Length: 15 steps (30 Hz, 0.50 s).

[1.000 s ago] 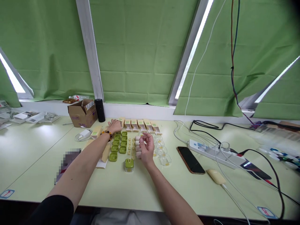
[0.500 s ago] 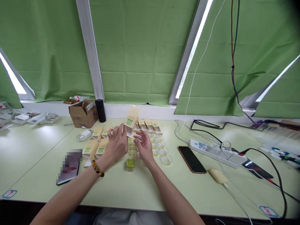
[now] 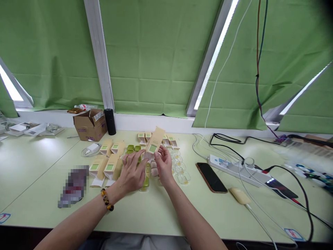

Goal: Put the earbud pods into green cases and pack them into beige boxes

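Note:
A small beige carton [image 3: 156, 139] with a green label is held tilted above the table in my right hand [image 3: 164, 165], thumb on its front and fingers behind. My left hand [image 3: 133, 171], wearing a beaded bracelet, hovers at the carton's lower left edge, fingers bent and apart. Whether its fingertips touch the lower flap I cannot tell. Beneath my hands are green-lidded small jars [image 3: 134, 148], partly hidden, and small pale rounded pieces [image 3: 154, 168]. Clear plastic cups [image 3: 179, 166] stand in rows to the right of my right hand.
More beige cartons [image 3: 97, 166] stand left of my left hand, others [image 3: 171, 139] behind. A blurred-out phone [image 3: 74, 187] lies at left, a black phone [image 3: 211, 177] at right beside a power strip [image 3: 234, 170] with cables. A cardboard box [image 3: 90, 126] and black cylinder [image 3: 110, 122] stand at the back.
The carton has passed from my left hand to my right, moving right and lower. My left hand has let go and dropped slightly toward the jars.

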Motion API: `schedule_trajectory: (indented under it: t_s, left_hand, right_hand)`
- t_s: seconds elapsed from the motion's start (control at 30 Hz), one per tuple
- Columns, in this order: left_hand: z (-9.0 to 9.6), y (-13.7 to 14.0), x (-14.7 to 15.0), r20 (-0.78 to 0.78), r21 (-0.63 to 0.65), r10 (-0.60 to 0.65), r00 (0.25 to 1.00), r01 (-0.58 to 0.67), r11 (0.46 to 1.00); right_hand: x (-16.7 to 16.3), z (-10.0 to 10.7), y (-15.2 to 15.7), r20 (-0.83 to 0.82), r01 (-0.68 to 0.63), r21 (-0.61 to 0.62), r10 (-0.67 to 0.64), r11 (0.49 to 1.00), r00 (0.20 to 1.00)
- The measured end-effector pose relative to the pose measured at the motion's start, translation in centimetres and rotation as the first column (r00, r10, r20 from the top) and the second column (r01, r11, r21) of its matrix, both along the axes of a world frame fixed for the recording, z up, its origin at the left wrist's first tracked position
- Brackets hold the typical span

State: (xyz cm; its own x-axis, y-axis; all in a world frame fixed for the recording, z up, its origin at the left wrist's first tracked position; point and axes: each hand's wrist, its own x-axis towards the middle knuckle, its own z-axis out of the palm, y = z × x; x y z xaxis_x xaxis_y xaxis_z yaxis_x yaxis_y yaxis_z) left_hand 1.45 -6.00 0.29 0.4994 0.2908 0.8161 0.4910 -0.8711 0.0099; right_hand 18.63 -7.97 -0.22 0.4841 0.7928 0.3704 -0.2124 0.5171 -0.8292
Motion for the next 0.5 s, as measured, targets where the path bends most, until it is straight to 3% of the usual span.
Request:
schedule_trajectory:
  t_s: [0.1, 0.17, 0.2, 0.23, 0.3, 0.37, 0.4, 0.43, 0.5]
  left_hand:
    - [0.2, 0.4, -0.4, 0.213, -0.069, -0.087, 0.973, 0.104, 0.992]
    - [0.3, 1.0, -0.4, 0.33, -0.226, -0.092, 0.939, 0.173, 0.959]
    - [0.3, 1.3, -0.3, 0.372, -0.332, -0.092, 0.924, 0.225, 0.916]
    - [0.3, 1.6, -0.2, 0.41, -0.441, -0.097, 0.907, 0.291, 0.849]
    - [0.1, 2.1, 0.1, 0.495, -0.61, -0.128, 0.86, 0.448, 0.653]
    - [-0.1, 2.4, 0.3, 0.59, -0.67, -0.152, 0.793, 0.585, 0.457]
    - [-0.2, 2.5, 0.4, 0.629, -0.669, -0.152, 0.763, 0.63, 0.395]
    - [-0.2, 2.6, 0.4, 0.657, -0.661, -0.144, 0.74, 0.657, 0.362]
    - [-0.4, 2.8, 0.5, 0.678, -0.651, -0.123, 0.725, 0.669, 0.359]
  right_hand:
    - [-0.1, 0.0, -0.2, 0.0, -0.007, 0.0, 0.007, 1.0, 1.0]
    - [-0.2, 0.1, -0.3, 0.019, -0.01, -0.003, 0.01, 1.0, 1.0]
    - [-0.3, 0.1, -0.3, 0.033, -0.016, -0.003, 0.016, 1.0, 0.999]
    - [-0.4, 0.0, -0.4, 0.046, -0.027, -0.002, 0.027, 1.0, 0.999]
    - [-0.7, 0.0, -0.4, 0.069, -0.053, -0.001, 0.053, 0.999, 0.996]
    - [-1.0, -0.2, -0.5, 0.09, -0.06, 0.002, 0.059, 0.998, 0.994]
    - [-1.1, -0.3, -0.5, 0.1, -0.058, 0.004, 0.058, 0.998, 0.993]
    - [-1.2, -0.4, -0.5, 0.109, -0.057, 0.005, 0.056, 0.998, 0.992]
    - [-1.3, -0.5, -0.5, 0.121, -0.061, 0.008, 0.059, 0.998, 0.991]
